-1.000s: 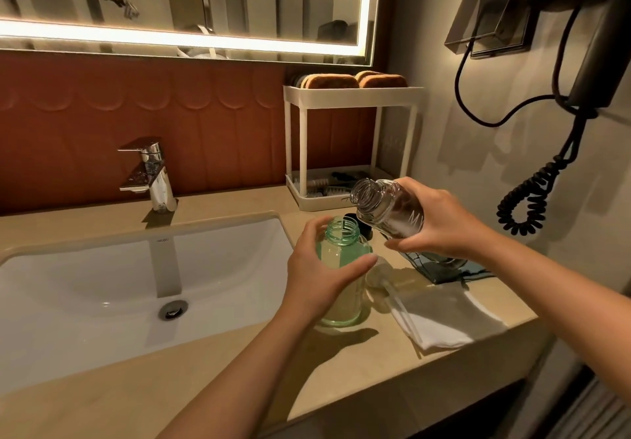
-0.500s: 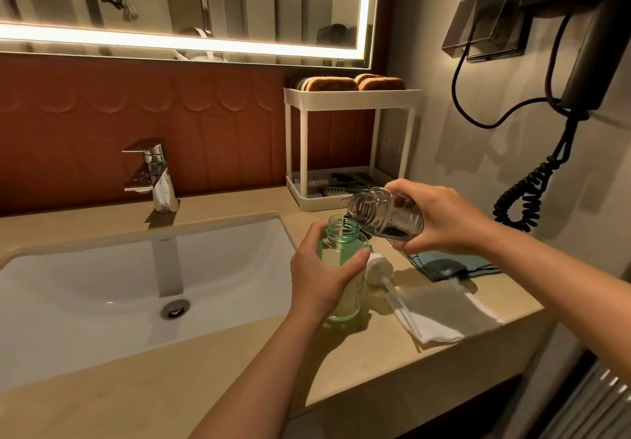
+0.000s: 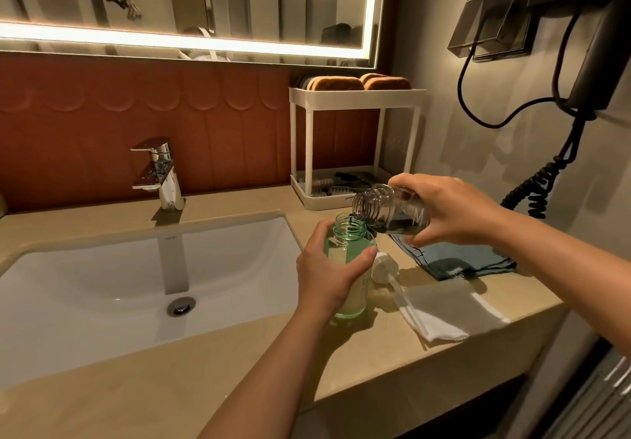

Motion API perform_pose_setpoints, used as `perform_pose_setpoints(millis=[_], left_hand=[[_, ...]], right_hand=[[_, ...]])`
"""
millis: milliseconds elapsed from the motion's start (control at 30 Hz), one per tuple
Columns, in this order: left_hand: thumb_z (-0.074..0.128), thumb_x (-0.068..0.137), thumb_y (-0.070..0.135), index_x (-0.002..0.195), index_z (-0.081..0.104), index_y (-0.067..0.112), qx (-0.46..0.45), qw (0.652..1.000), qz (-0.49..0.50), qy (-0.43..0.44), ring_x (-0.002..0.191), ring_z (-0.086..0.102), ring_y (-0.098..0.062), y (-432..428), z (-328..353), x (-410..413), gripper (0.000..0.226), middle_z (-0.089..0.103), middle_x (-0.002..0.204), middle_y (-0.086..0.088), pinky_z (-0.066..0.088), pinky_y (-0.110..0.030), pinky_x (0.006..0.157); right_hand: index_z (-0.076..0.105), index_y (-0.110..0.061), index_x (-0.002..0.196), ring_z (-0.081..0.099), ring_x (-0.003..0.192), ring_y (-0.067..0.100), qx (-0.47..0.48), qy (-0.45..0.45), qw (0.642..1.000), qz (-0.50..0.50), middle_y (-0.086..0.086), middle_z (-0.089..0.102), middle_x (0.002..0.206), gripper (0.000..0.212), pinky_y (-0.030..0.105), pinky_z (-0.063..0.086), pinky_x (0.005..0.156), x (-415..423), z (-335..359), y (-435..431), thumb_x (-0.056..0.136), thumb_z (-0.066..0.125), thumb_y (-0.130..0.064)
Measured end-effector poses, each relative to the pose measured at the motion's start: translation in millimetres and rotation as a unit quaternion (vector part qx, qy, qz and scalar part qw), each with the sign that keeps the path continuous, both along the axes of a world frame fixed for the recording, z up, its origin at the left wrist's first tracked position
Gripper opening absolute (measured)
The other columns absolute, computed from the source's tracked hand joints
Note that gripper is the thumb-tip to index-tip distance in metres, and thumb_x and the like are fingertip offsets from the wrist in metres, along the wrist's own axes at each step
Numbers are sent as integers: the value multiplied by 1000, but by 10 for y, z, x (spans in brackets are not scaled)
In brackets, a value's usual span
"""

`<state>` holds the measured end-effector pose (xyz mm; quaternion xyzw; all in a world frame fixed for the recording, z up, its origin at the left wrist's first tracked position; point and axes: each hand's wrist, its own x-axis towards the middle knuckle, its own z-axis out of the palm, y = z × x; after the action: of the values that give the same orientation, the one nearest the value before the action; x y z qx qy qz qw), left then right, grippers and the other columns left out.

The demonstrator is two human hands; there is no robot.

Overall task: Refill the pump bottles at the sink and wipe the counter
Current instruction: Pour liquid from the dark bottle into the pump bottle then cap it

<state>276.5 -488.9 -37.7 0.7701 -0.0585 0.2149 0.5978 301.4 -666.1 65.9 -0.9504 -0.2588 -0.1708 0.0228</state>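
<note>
The right hand [image 3: 454, 215] has come down with the clear bottle [image 3: 389, 215], from above the green bottle [image 3: 350, 233] to just over its open neck. The clear bottle has also tipped. A second ago its mouth pointed up and to the left, then lay about level. Now it slants down, its lip at the neck's far right edge; whether they touch cannot be told.

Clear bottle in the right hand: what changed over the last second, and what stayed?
The right hand tipped the clear bottle further, bringing its mouth down to the rim of the green bottle. No grip changed: the left hand still holds it upright on the counter. Pump head, white cloth, blue cloth unmoved.
</note>
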Motion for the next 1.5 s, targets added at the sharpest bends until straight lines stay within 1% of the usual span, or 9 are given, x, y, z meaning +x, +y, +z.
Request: perform_pose_setpoints(millis=[100,300,467,600,733,967,1133,1300,1500], left_hand=[[74,61,51,120,53,25,-3,1000,-1,1,105,58,-20,-4,-2,0,68,62,113,2,51,-45,90],[79,65,45,121,53,25,-6,1000,-1,3,106,57,-20,-1,-17,15,65,62,115,1,50,-46,90],[80,68,39,121,53,23,-9,1000,-2,3,107,57,-21,0,-20,27,62,61,115,0,50,-45,91],[78,65,44,121,52,24,-10,1000,0,1,107,57,-22,0,-21,22,65,61,116,0,50,-46,90],[73,60,52,122,52,23,-7,1000,-1,-2,107,58,-21,0,-18,19,71,61,116,0,51,-46,90],[74,61,51,120,52,26,-6,1000,0,0,106,57,-20,5,-19,15,68,61,115,2,50,-44,91],[80,68,39,122,50,24,-5,1000,-7,3,106,56,-20,9,-24,26,63,60,115,0,51,-42,90],[77,62,49,121,51,25,-10,1000,-6,4,106,57,-21,6,-26,21,69,61,114,1,52,-44,89],[73,58,55,120,52,26,-12,1000,-5,4,105,58,-20,4,-30,28,72,61,114,1,52,-45,88]], right_hand=[[36,-29,135,54,107,14,-10,-2,1000,-5,-5,57,122,84,33,49,84,-4,20,9,65,81,-38],[35,-30,135,53,106,14,-22,-11,1000,-8,-7,56,121,83,31,48,81,-2,48,7,65,80,-37],[34,-30,135,53,109,16,-37,-17,999,-10,-6,56,122,84,36,50,83,0,76,25,65,80,-37],[32,-29,138,52,113,17,-52,-23,998,-16,-5,55,126,87,36,50,86,-13,105,43,66,80,-35],[32,-29,138,52,112,16,-58,-25,998,-19,-5,54,125,86,31,47,83,-18,115,53,67,80,-34],[32,-29,137,51,112,16,-71,-34,997,-20,-6,55,123,86,28,45,80,-11,139,52,66,81,-34],[33,-29,136,51,111,15,-72,-37,997,-19,-6,55,122,85,23,38,76,-10,139,38,66,81,-34],[34,-28,136,52,111,16,-72,-36,997,-20,-5,56,122,84,27,44,80,-28,154,34,66,81,-33],[35,-28,135,52,108,15,-83,-40,995,-22,-5,56,119,83,23,38,74,-22,169,20,66,81,-34]])
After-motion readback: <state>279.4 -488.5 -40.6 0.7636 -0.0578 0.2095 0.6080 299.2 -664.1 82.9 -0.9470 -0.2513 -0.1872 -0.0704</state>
